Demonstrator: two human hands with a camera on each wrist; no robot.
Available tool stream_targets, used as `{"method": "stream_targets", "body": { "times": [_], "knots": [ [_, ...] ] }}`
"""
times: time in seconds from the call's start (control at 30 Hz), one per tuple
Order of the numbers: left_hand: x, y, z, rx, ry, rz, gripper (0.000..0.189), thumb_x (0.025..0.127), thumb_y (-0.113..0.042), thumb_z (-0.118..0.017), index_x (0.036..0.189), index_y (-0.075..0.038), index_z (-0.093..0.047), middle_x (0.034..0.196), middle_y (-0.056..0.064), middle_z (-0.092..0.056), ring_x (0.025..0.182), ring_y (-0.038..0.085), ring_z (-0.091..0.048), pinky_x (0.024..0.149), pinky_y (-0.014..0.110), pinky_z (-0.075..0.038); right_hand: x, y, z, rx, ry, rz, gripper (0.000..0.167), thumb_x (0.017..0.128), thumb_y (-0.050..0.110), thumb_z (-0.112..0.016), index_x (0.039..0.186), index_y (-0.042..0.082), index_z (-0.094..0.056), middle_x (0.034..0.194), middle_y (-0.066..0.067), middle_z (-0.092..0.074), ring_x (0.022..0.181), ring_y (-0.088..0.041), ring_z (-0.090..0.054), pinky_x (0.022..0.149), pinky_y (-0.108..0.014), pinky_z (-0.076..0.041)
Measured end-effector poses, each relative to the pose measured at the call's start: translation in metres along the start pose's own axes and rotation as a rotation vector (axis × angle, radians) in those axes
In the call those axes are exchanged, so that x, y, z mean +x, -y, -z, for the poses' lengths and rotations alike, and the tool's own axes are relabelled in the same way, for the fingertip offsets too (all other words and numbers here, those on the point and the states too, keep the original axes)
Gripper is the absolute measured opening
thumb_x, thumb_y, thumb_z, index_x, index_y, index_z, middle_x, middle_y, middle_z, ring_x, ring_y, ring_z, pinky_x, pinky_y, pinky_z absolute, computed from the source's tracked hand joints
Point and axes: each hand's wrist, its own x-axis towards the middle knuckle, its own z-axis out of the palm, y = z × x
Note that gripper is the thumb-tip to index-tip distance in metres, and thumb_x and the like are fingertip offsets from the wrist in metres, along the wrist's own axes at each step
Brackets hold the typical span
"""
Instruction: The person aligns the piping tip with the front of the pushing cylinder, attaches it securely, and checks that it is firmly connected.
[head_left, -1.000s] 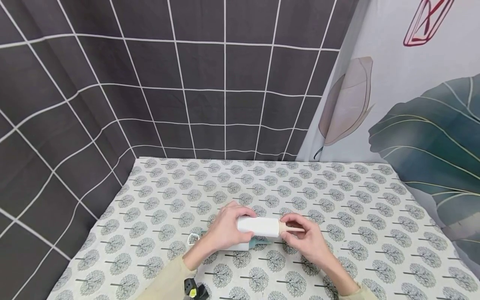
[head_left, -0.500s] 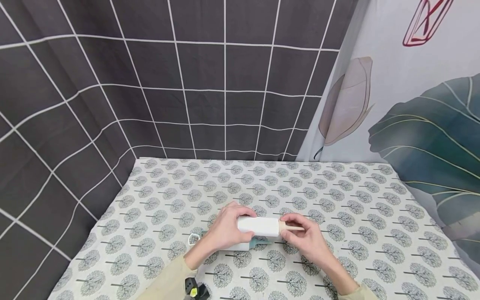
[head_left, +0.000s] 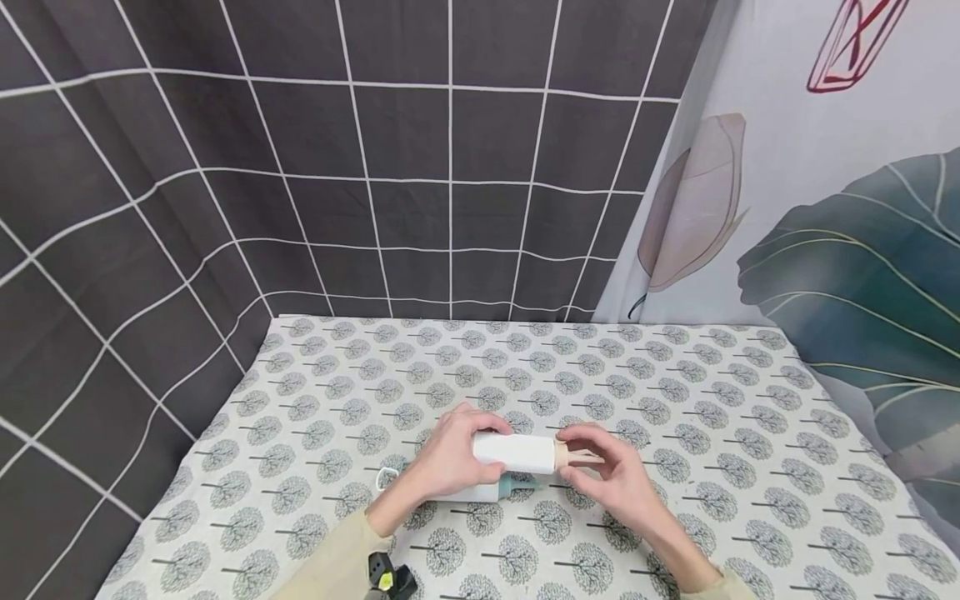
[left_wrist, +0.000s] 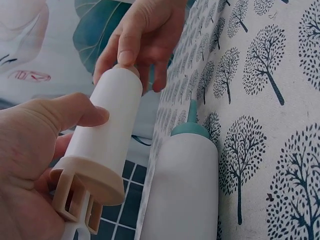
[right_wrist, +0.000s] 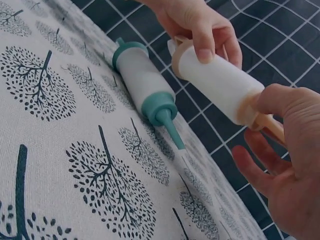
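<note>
My left hand [head_left: 450, 454] grips the white barrel of a piping syringe [head_left: 517, 454], held level just above the table. In the left wrist view, its beige end collar and plunger handle [left_wrist: 82, 187] stick out below my left thumb. At the other end, my right hand [head_left: 615, 479] pinches the beige nozzle cap [right_wrist: 249, 107] between thumb and fingers. The slim nozzle points into the right palm and is partly hidden. A second piping syringe [right_wrist: 150, 80], white with teal ends, lies on the cloth just under the first; my left hand covers part of it in the head view.
The tablecloth [head_left: 375, 367] is white with a tree print. A dark curtain with white grid lines [head_left: 405, 208] hangs behind and to the left. A leaf-patterned curtain [head_left: 825, 275] borders the right side.
My right fingertips have shifted slightly on the nozzle cap, and the nozzle looks a little turned. My left hand and the teal-ended syringe stay practically where they were.
</note>
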Motion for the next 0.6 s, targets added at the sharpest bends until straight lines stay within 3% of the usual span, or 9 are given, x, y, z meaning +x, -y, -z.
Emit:
{"method": "stream_targets", "body": {
  "times": [0.2, 0.43, 0.6],
  "knots": [
    [0.0005, -0.0003, 0.0007, 0.006, 0.002, -0.001, 0.041, 0.066, -0.009, -0.087, 0.105, -0.016, -0.074, 0.093, -0.007, -0.061, 0.089, 0.016, -0.049, 0.078, 0.041, -0.043, -0.0012, 0.0000, 0.0005, -0.009, -0.002, 0.029, 0.039, 0.078, -0.016, -0.072, 0.114, -0.004, -0.064, 0.115, -0.020, -0.061, 0.102, -0.019, -0.065, 0.085, -0.033, -0.055],
    [0.0005, -0.0037, 0.0025, 0.000, 0.007, 0.007, 0.040, 0.067, -0.007, -0.086, 0.104, -0.015, -0.075, 0.092, -0.006, -0.060, 0.088, 0.016, -0.050, 0.078, 0.042, -0.044, -0.0014, 0.0001, -0.0004, -0.004, -0.029, 0.051, 0.042, 0.075, -0.023, -0.071, 0.113, -0.007, -0.064, 0.113, -0.027, -0.060, 0.101, -0.018, -0.066, 0.084, -0.033, -0.055],
    [0.0001, -0.0041, 0.0026, 0.001, 0.015, 0.010, 0.040, 0.066, -0.006, -0.086, 0.104, -0.014, -0.074, 0.091, -0.006, -0.061, 0.088, 0.015, -0.049, 0.079, 0.044, -0.043, -0.0028, 0.0016, -0.0002, -0.018, -0.055, -0.003, 0.039, 0.075, -0.020, -0.073, 0.111, -0.007, -0.065, 0.113, -0.028, -0.062, 0.099, -0.018, -0.067, 0.081, -0.035, -0.056]
  ]
}}
